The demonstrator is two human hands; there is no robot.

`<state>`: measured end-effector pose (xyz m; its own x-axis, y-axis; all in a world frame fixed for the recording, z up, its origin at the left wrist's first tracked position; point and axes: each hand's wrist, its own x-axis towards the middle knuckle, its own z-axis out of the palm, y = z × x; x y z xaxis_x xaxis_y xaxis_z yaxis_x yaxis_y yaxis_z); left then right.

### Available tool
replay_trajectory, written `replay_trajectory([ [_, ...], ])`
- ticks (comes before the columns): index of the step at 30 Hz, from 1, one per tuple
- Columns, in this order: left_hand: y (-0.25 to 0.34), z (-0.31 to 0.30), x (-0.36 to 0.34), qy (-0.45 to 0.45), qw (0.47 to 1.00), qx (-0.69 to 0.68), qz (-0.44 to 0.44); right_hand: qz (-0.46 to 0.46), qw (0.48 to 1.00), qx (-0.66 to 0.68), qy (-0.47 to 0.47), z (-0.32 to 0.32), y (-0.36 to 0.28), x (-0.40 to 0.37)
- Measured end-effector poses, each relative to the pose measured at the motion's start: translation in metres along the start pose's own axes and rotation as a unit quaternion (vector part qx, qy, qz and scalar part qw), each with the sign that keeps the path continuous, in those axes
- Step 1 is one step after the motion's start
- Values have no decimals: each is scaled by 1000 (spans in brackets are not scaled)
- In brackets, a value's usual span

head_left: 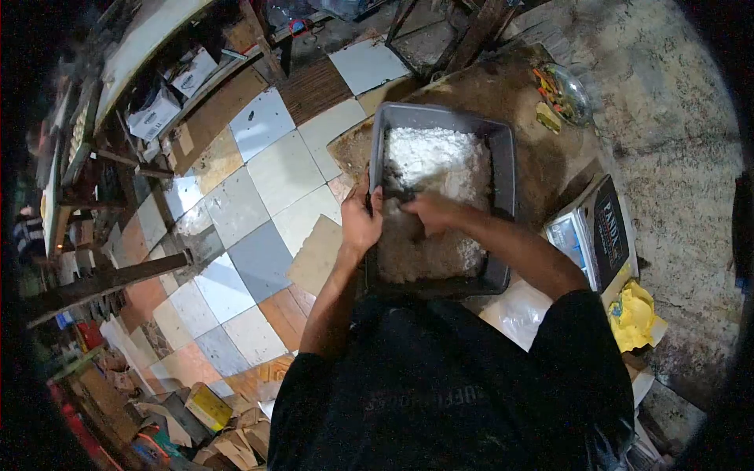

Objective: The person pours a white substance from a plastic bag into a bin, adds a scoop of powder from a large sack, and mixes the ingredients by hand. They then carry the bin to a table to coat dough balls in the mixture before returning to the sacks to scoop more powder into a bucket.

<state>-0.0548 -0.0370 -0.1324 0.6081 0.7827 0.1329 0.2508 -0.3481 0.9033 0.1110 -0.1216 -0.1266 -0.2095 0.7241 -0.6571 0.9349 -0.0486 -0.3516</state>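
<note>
A grey plastic tub [503, 177] stands in front of my body. It holds white powder [432, 153] heaped at the far end and a browner, shaded layer of powder [428, 259] at the near end. My left hand [362, 220] grips the tub's left rim, thumb on the inner side and fingers outside. Inside the tub, my right hand [430, 212] is curled low over the powder near the left wall. A dark patch shows at its fingertips, and I cannot tell what it holds.
Under the tub is a brown worn surface [542, 157]. To the right are a clear bowl of cut vegetables [567, 94], a black-and-white box [605, 228], a yellow crumpled bag [633, 315] and clear plastic [518, 314]. Patchwork tiles [259, 196] cover the floor at left.
</note>
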Motion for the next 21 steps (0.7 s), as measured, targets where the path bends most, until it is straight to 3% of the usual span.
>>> replay_trajectory([
  [2,1,2,3,13,1000,3,14,-2,998,-44,-41,0,13,-10],
  [4,0,3,-1,21,1000,5,18,-67,975,-80,198,32,50,10],
  [5,-1,4,-1,14,1000,-9,10,120,964,68,228,-7,15,-15],
  [6,-1,5,1,12,1000,-23,5,90,945,47,311,-2,27,-7],
  [9,0,3,-1,17,1000,11,12,28,941,236,241,12,7,-11],
  [10,0,3,-1,17,1000,11,13,24,977,173,126,24,-9,-17],
  [12,2,1,-1,9,1000,-10,-11,19,994,105,8,25,-17,-22],
  [13,2,1,0,10,1000,-10,-12,5,999,-32,42,23,-15,-26],
  [16,7,1,-1,18,999,27,9,65,987,-5,149,24,15,-17],
  [18,1,2,1,2,1000,14,10,74,889,-188,411,17,20,-16],
  [19,-1,3,1,2,1000,13,10,1,930,23,368,19,21,-6],
  [20,-3,4,1,14,999,21,36,1,930,23,367,19,3,-8],
  [21,-4,4,1,26,997,31,62,-52,948,52,309,19,-28,-17],
])
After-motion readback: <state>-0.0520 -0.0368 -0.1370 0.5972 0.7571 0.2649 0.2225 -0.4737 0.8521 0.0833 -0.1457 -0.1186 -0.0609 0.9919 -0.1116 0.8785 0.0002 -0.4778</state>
